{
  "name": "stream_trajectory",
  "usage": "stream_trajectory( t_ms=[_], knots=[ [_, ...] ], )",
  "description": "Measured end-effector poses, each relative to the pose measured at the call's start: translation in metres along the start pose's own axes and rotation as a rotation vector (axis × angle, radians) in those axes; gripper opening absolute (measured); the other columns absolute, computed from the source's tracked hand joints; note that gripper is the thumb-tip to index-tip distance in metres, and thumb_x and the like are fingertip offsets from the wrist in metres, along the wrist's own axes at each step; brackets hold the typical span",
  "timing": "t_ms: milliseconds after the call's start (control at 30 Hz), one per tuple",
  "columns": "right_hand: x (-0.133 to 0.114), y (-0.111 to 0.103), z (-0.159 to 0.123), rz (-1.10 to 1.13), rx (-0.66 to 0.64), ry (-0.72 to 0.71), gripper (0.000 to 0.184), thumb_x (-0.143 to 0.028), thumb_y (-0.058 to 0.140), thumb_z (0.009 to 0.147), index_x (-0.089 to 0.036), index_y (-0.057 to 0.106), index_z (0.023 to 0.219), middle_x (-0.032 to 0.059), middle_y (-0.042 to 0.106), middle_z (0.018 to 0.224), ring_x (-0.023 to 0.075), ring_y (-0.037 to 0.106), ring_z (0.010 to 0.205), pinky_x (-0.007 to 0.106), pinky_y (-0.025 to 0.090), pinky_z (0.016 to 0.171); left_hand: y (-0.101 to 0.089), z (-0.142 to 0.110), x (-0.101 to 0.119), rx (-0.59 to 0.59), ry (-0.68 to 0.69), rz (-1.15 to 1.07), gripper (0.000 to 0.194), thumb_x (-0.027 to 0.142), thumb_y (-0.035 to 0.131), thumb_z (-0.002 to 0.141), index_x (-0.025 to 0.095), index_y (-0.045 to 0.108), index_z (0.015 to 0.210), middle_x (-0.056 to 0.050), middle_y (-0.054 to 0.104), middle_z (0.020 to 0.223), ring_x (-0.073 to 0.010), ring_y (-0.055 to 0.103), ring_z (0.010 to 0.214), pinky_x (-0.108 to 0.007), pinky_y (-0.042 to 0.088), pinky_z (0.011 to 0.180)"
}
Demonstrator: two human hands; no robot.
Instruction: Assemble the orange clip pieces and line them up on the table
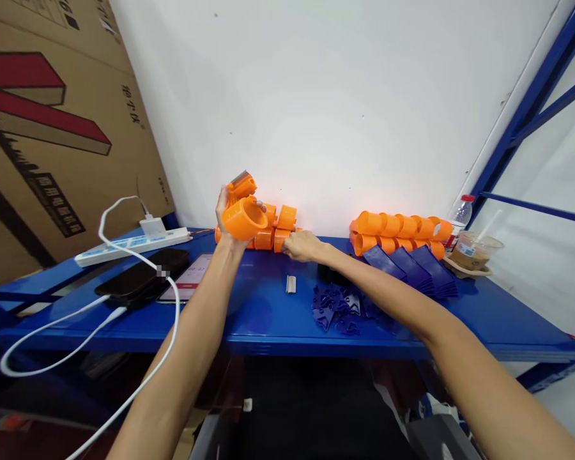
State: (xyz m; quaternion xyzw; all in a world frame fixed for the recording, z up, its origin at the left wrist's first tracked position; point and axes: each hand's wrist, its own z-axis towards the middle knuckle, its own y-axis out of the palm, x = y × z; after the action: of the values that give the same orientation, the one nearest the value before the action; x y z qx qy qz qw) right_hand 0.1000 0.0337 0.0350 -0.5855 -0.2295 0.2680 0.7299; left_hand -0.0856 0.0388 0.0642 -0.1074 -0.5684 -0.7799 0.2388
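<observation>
My left hand [226, 220] is raised above the blue shelf [268, 319] and closed round an orange plastic tube piece [243, 217]; a smaller orange part sticks up behind it. My right hand [303, 246] rests low on the shelf with its fingers curled against an orange cylinder [282, 240] at the edge of a small orange pile [278, 225] by the wall. A small grey strip [291, 283] lies in front of that hand.
A row of orange cylinders [397, 231] and a fan of dark blue sheets [414, 268] lie right, small blue pieces [338, 305] nearer. A bottle [460, 217] and iced drink cup [474, 250] stand far right. Phones [146, 276], power strip [134, 246], white cables and cardboard box [52, 128] sit left.
</observation>
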Motion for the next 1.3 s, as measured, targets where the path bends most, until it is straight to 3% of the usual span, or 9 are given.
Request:
stream_trajectory(
  t_ms=[133, 233, 400, 533, 633, 733, 967, 1300],
  knots=[
    [0.004, 0.003, 0.004, 0.044, -0.003, -0.025, 0.018, -0.010, 0.071, 0.088, -0.022, 0.081, 0.079, 0.0110, 0.086, 0.097, 0.0309, 0.077, 0.090, 0.038, 0.054, 0.083, 0.003, -0.002, 0.002, 0.027, -0.031, -0.002, 0.058, 0.061, 0.039, 0.115, 0.022, 0.073, 0.091, -0.002, 0.070, 0.064, -0.0154, 0.068, 0.049, -0.026, 0.057, 0.053],
    [0.011, -0.010, 0.008, 0.087, 0.068, -0.010, 0.020, -0.017, 0.068, 0.095, -0.025, 0.087, 0.097, 0.0095, 0.087, 0.107, 0.0301, 0.077, 0.097, 0.037, 0.055, 0.086, 0.002, -0.001, 0.002, 0.027, -0.035, -0.009, 0.056, 0.063, 0.043, 0.114, 0.021, 0.072, 0.091, -0.002, 0.070, 0.063, -0.0158, 0.069, 0.050, -0.027, 0.058, 0.054],
    [0.033, -0.046, 0.006, 0.009, 0.265, 0.204, 0.033, -0.025, 0.054, 0.106, -0.020, 0.085, 0.116, 0.0150, 0.085, 0.118, 0.0371, 0.076, 0.113, 0.046, 0.054, 0.095, -0.003, 0.003, -0.001, 0.000, -0.014, -0.040, 0.048, 0.058, 0.044, 0.114, 0.021, 0.073, 0.106, -0.002, 0.072, 0.067, -0.0164, 0.068, 0.051, -0.029, 0.059, 0.056],
    [0.053, -0.053, 0.002, -0.034, 0.271, 0.349, 0.041, -0.023, 0.061, 0.101, -0.016, 0.075, 0.139, 0.0167, 0.081, 0.128, 0.0383, 0.073, 0.124, 0.047, 0.055, 0.101, -0.007, 0.007, -0.003, 0.005, 0.008, -0.017, 0.044, 0.062, 0.052, 0.110, 0.023, 0.073, 0.110, -0.002, 0.071, 0.068, -0.0173, 0.069, 0.053, -0.030, 0.059, 0.057],
    [0.064, -0.045, 0.010, -0.004, 0.169, 0.355, 0.070, -0.028, 0.077, 0.094, -0.009, 0.056, 0.158, 0.0231, 0.071, 0.149, 0.0393, 0.066, 0.138, 0.045, 0.055, 0.105, -0.009, 0.009, -0.004, -0.005, 0.022, -0.004, 0.047, 0.064, 0.052, 0.110, 0.021, 0.072, 0.109, -0.002, 0.070, 0.068, -0.0176, 0.068, 0.053, -0.031, 0.060, 0.059],
    [0.068, -0.036, 0.030, 0.027, 0.095, 0.315, 0.079, -0.033, 0.085, 0.089, -0.008, 0.053, 0.157, 0.0270, 0.065, 0.155, 0.0392, 0.065, 0.139, 0.042, 0.055, 0.106, -0.011, 0.011, -0.003, -0.013, 0.012, 0.001, 0.050, 0.062, 0.047, 0.112, 0.020, 0.071, 0.102, -0.002, 0.070, 0.067, -0.0178, 0.067, 0.053, -0.032, 0.059, 0.057],
    [0.055, -0.032, 0.060, 0.040, 0.000, 0.286, 0.061, -0.032, 0.083, 0.085, -0.012, 0.061, 0.138, 0.0203, 0.074, 0.135, 0.0339, 0.073, 0.109, 0.036, 0.054, 0.080, -0.011, 0.011, -0.004, -0.007, 0.020, 0.010, 0.051, 0.062, 0.051, 0.111, 0.020, 0.072, 0.091, -0.003, 0.070, 0.065, -0.0172, 0.067, 0.053, -0.030, 0.059, 0.058],
    [0.037, -0.028, 0.077, 0.026, 0.104, 0.216, 0.053, -0.036, 0.081, 0.087, -0.012, 0.063, 0.130, 0.0188, 0.073, 0.132, 0.0297, 0.068, 0.106, 0.035, 0.052, 0.083, -0.003, 0.004, -0.005, 0.018, 0.030, -0.007, 0.049, 0.061, 0.052, 0.111, 0.020, 0.070, 0.090, -0.003, 0.067, 0.067, -0.0163, 0.067, 0.054, -0.030, 0.060, 0.059]
  ],
)
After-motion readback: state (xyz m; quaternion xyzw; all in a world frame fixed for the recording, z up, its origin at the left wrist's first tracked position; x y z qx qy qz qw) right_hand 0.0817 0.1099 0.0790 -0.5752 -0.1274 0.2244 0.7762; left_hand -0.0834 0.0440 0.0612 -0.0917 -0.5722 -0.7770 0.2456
